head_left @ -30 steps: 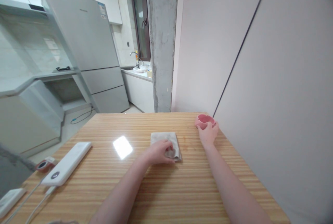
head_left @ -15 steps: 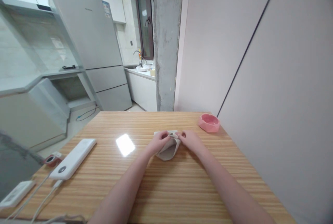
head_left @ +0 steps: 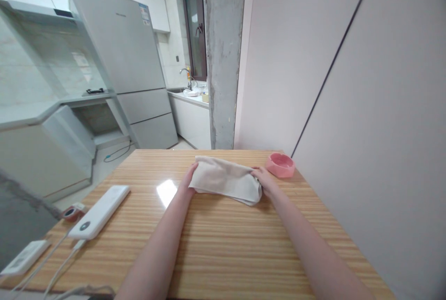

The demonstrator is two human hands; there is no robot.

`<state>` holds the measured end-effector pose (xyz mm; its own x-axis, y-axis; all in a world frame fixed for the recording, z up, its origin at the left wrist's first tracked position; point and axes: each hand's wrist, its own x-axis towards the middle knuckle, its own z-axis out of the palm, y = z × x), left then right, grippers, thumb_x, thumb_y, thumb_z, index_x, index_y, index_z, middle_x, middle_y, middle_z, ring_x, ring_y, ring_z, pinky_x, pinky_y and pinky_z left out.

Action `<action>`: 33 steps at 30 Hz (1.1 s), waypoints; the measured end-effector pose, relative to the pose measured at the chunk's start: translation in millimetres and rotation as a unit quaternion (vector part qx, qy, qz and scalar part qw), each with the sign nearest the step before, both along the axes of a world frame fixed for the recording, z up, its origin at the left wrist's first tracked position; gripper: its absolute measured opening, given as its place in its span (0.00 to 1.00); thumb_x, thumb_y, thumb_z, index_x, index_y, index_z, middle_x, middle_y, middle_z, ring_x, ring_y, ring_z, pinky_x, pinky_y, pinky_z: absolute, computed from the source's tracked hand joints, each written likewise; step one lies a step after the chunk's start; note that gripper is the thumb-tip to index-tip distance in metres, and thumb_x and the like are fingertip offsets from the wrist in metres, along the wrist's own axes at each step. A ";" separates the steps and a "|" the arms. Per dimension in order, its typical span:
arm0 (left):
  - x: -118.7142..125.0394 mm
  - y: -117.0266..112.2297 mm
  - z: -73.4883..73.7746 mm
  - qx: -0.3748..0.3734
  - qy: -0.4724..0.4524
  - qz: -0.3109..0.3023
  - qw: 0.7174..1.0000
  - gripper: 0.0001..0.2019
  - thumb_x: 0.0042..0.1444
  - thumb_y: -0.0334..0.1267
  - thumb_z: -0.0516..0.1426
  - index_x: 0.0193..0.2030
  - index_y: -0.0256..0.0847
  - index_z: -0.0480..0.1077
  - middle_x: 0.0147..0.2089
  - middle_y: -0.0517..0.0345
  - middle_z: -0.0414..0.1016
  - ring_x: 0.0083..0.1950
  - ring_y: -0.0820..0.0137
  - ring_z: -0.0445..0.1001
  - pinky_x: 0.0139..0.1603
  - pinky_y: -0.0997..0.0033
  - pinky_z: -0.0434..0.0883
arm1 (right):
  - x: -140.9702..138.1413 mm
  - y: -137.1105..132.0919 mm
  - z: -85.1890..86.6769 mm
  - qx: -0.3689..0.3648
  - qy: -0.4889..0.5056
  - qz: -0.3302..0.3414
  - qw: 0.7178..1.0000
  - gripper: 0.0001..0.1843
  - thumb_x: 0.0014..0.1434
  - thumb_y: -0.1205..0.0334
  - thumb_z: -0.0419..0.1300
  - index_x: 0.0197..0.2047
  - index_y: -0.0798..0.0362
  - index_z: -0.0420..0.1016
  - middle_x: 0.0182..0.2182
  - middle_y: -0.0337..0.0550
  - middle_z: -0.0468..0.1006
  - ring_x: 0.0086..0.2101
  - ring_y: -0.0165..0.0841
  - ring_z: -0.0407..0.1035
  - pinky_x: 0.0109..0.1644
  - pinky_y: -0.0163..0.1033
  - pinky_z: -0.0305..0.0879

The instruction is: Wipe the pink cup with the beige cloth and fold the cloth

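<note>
A pale beige cloth (head_left: 225,177), folded into a wide strip, is stretched between my two hands just over the wooden table (head_left: 223,244). My left hand (head_left: 188,179) grips its left end, fingers partly hidden behind the fabric. At the other end, my right hand (head_left: 264,180) pinches the upper right corner, where the cloth curls round in a fold. The lower edge of the cloth hangs a little lower on the right than on the left.
A pink faceted ashtray (head_left: 280,165) stands close beyond my right hand. On the left lie a white power bank (head_left: 99,214) with a cable, a reddish roll-like object (head_left: 71,214) and a white flat box (head_left: 25,257). A wall (head_left: 365,151) borders the table's right side.
My hands have moved apart, left hand to the left and right hand to the right. The cloth, bunched into a loop before, is now spread out as a wide strip.
</note>
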<state>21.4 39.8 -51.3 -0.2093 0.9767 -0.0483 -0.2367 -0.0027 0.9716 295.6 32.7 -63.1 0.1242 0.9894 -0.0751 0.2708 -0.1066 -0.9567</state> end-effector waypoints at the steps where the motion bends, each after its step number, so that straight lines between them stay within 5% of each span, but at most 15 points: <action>1: -7.3 2.8 -1.6 0.000 0.048 0.009 0.999 0.16 0.47 0.48 0.60 0.35 0.35 0.73 0.31 0.52 0.76 0.36 0.63 0.74 0.39 0.66 0.70 | 4.8 4.1 -3.8 0.038 -0.015 -0.053 0.998 0.21 0.51 0.61 0.55 0.49 0.54 0.65 0.35 0.46 0.77 0.37 0.38 0.72 0.37 0.39 0.68; 4: -18.4 5.1 -7.7 -0.002 0.258 0.027 0.966 0.15 0.48 0.47 0.59 0.36 0.38 0.72 0.29 0.55 0.74 0.34 0.65 0.73 0.39 0.67 0.68 | 14.7 11.1 -15.6 0.118 -0.114 -0.100 0.981 0.31 0.48 0.59 0.60 0.56 0.54 0.62 0.42 0.50 0.75 0.44 0.43 0.70 0.49 0.46 0.66; 7: -12.9 1.0 -13.3 0.017 0.433 0.009 0.901 0.16 0.51 0.44 0.58 0.45 0.41 0.70 0.34 0.52 0.76 0.38 0.62 0.74 0.44 0.63 0.67 | 15.9 12.6 -24.1 0.143 -0.217 -0.077 0.963 0.33 0.45 0.69 0.57 0.57 0.55 0.64 0.46 0.52 0.73 0.49 0.43 0.67 0.57 0.47 0.61; 11: -1.8 -3.1 -16.1 0.091 0.460 0.000 0.883 0.19 0.48 0.33 0.59 0.48 0.45 0.69 0.49 0.50 0.74 0.52 0.60 0.71 0.56 0.62 0.63 | 8.7 14.8 -28.0 0.209 -0.235 -0.052 0.948 0.32 0.47 0.72 0.50 0.58 0.55 0.64 0.48 0.50 0.71 0.52 0.40 0.64 0.61 0.47 0.56; 14: -4.6 -1.8 -12.9 0.099 0.509 0.045 0.854 0.15 0.53 0.30 0.52 0.48 0.42 0.68 0.50 0.48 0.73 0.55 0.61 0.69 0.57 0.62 0.62 | 5.7 15.0 -26.4 0.249 -0.248 -0.054 0.935 0.29 0.51 0.70 0.50 0.58 0.56 0.63 0.51 0.51 0.69 0.54 0.39 0.62 0.61 0.47 0.56; 18: -13.9 -1.3 -7.7 0.051 0.609 0.119 0.783 0.15 0.56 0.33 0.50 0.49 0.39 0.68 0.48 0.45 0.72 0.52 0.58 0.69 0.53 0.61 0.64 | 7.7 9.7 -22.8 0.185 -0.329 -0.069 0.924 0.28 0.52 0.63 0.57 0.57 0.56 0.64 0.44 0.51 0.72 0.47 0.42 0.67 0.53 0.46 0.62; 21: -15.3 -3.3 -6.5 0.003 0.650 0.107 0.753 0.16 0.55 0.34 0.50 0.50 0.39 0.68 0.47 0.45 0.74 0.50 0.56 0.71 0.50 0.59 0.64 | 7.5 7.3 -21.8 0.119 -0.350 -0.021 0.929 0.24 0.53 0.61 0.58 0.55 0.55 0.66 0.32 0.44 0.74 0.36 0.38 0.69 0.44 0.41 0.63; 24: -13.8 -4.7 -6.1 -0.018 0.667 0.078 0.741 0.17 0.56 0.34 0.50 0.52 0.38 0.66 0.46 0.43 0.76 0.49 0.55 0.72 0.50 0.59 0.63 | 4.0 9.1 -21.8 0.134 -0.348 0.011 0.928 0.22 0.53 0.67 0.57 0.52 0.55 0.69 0.34 0.43 0.75 0.37 0.35 0.69 0.44 0.39 0.62; 33: -15.0 -3.8 -4.9 0.004 0.615 0.038 0.788 0.19 0.58 0.35 0.47 0.56 0.36 0.64 0.51 0.40 0.74 0.51 0.57 0.73 0.50 0.62 0.65 | 2.0 8.8 -18.8 0.129 -0.313 0.056 0.939 0.26 0.54 0.66 0.56 0.57 0.62 0.65 0.36 0.47 0.75 0.34 0.34 0.68 0.40 0.37 0.63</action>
<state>6.4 36.0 -56.1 -0.1507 0.9584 0.2425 0.8848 0.0214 0.4656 297.5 41.5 -81.9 -0.0425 0.9742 0.2216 0.7845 0.1699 -0.5965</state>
